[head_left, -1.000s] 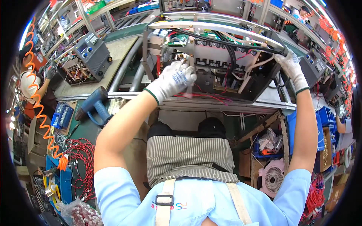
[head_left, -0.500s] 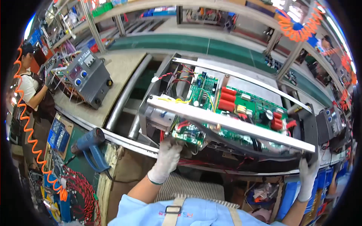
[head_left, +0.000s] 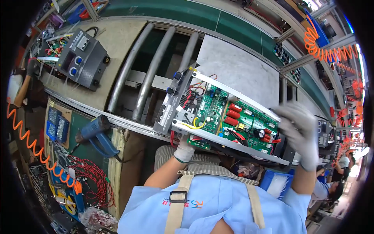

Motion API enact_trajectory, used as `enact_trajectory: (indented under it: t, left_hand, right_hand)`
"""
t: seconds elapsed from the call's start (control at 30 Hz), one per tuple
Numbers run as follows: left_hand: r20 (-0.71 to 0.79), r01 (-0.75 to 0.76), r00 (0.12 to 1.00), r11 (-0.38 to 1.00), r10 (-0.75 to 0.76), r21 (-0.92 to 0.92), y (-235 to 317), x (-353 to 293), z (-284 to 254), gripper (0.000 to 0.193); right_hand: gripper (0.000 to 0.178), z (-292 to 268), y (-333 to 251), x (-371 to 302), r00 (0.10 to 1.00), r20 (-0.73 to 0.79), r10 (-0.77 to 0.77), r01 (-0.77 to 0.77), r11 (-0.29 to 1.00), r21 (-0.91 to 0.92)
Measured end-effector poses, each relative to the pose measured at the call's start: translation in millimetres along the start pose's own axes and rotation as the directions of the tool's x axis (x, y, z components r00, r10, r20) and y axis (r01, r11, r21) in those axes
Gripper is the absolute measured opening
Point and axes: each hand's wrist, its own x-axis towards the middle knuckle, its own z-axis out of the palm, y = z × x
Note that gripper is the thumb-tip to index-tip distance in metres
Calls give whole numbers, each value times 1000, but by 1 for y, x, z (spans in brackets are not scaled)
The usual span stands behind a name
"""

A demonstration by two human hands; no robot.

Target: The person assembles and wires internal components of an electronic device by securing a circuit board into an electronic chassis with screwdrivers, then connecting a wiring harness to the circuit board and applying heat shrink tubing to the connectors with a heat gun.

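Observation:
An open welding-machine chassis (head_left: 233, 144) with two white rails lies tilted before me. Inside are a green circuit board (head_left: 212, 101), red capacitors (head_left: 232, 114) and yellow and red wires. My left hand (head_left: 184, 151), in a pale glove, is at the near left side of the chassis, beside a small green board (head_left: 199, 142); its fingers are hidden under the frame. At the right end, my gloved right hand (head_left: 300, 134) reaches over the chassis, smeared by motion, so its grip does not show. Two blue knobs stick out of the grey panel (head_left: 165, 111) on the left.
Metal rollers (head_left: 152, 74) and a bare metal plate (head_left: 237, 66) lie beyond the chassis. Another welding machine (head_left: 83, 60) stands at the left, by a person's gloved hand (head_left: 33, 68). A blue heat gun (head_left: 95, 134), red wires (head_left: 91, 179) and an orange coiled hose (head_left: 35, 156) are nearer left.
The chassis has turned and come nearer to me, its left panel now showing. My right hand has moved from its near right corner up over its right end. The view has shifted.

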Motion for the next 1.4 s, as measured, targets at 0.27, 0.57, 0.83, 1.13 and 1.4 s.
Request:
enact_trajectory:
  t: [0.27,0.57,0.83,1.13,1.4]
  left_hand:
    - [294,-222,947,927,131,302,0,-15,-7,37]
    - [344,-467,866,338,364,817,15,-51,-19,23]
    - [145,-220,938,218,314,951,13,-43,5,50]
    - [71,-250,933,491,354,835,-1,-35,30,28]
    - [262,-583,767,464,586,667,10,-13,41,17]
  right_hand:
    - [16,97,-57,112,797,588,-141,476,746,-466]
    - [18,87,-29,122,784,513,-350,515,828,-222]
    - [26,95,-25,122,787,481,-386,542,805,-241]
    - [13,100,-21,115,824,303,-478,561,762,-323]
    - [20,103,-4,108,787,208,-580,604,658,-450]
